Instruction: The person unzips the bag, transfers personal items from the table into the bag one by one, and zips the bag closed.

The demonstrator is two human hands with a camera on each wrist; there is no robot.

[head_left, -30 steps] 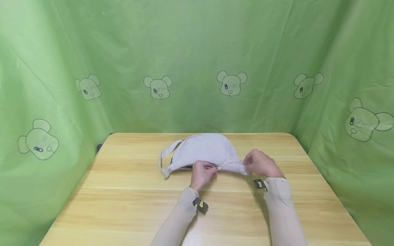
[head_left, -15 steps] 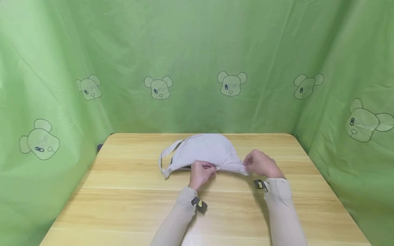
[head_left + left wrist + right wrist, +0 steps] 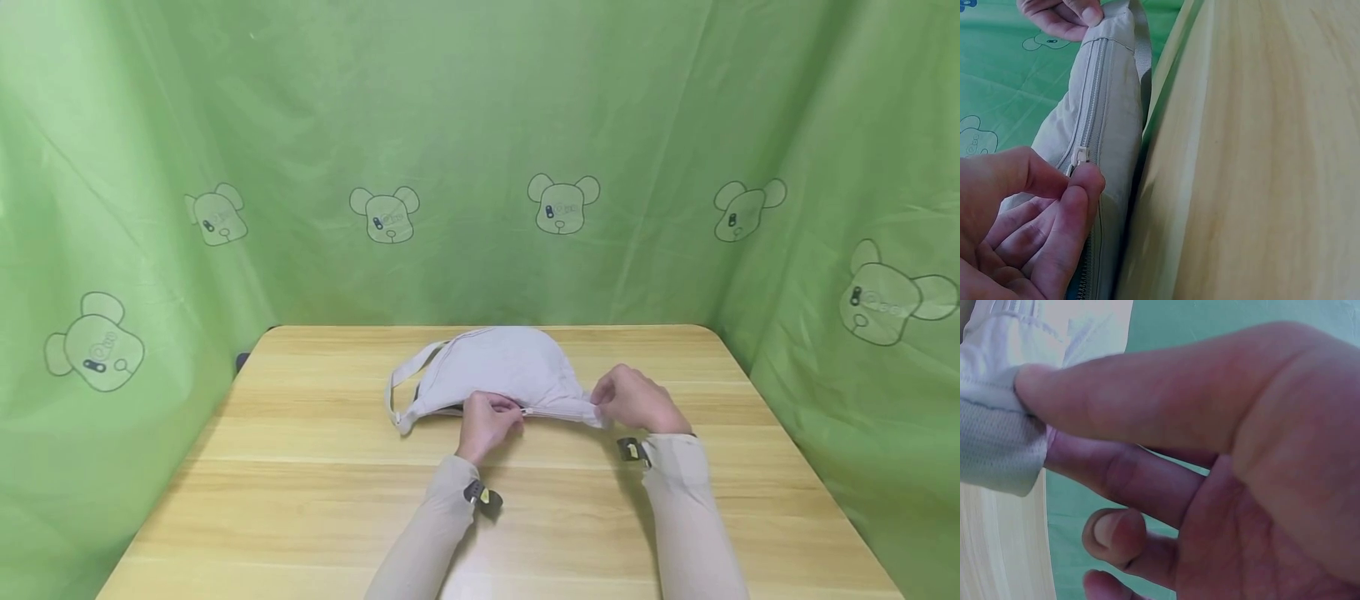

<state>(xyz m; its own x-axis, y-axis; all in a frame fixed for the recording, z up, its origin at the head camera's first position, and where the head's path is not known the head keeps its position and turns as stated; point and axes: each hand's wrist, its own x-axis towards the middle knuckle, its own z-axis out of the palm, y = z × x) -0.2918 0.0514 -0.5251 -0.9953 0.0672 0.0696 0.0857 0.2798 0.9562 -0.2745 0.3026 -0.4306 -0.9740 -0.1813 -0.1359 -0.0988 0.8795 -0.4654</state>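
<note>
A pale grey crescent-shaped bag [image 3: 502,362] lies on the table with its zipped edge toward me. My left hand [image 3: 486,423] is at the middle of that edge, pinching the zipper pull [image 3: 1082,153] between thumb and index finger. In the left wrist view the teeth are joined beyond the slider, and on the near side they are parted, partly behind my fingers. At the bag's right end, my right hand [image 3: 637,402] pinches the corner tab [image 3: 997,437] between thumb and index finger, its other fingers loosely bent.
The bag's strap [image 3: 405,371] loops out at its left end. Under everything is a wooden table [image 3: 300,517]. Green curtains [image 3: 465,100] with printed bear heads stand behind it and on both sides.
My left hand has slid slightly left along the bag's edge, and the zipper slider has moved left with it. The right hand and the bag look unchanged.
</note>
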